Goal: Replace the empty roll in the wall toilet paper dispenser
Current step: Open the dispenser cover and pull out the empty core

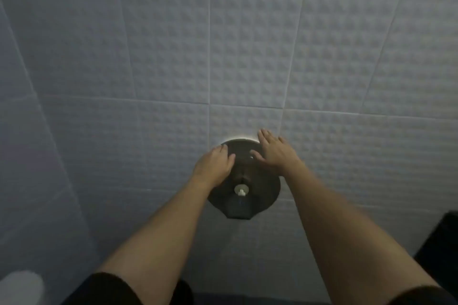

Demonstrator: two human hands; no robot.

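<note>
A round dark toilet paper dispenser (pixel 257 195) hangs on the pale tiled wall, low in the middle of the view. A small white knob (pixel 241 190) sits on its front, with a dark angular outlet below it. My left hand (pixel 215 164) rests on the dispenser's upper left edge with the fingers curled over the cover. My right hand (pixel 273 152) lies flat on the upper right edge, fingers spread. No paper roll shows; the inside of the dispenser is hidden by its cover.
Textured pale tiles (pixel 247 44) fill the wall all around. A dark object (pixel 441 245) stands at the lower right edge. A blurred white shape (pixel 21 287) sits in the bottom left corner. The light is dim.
</note>
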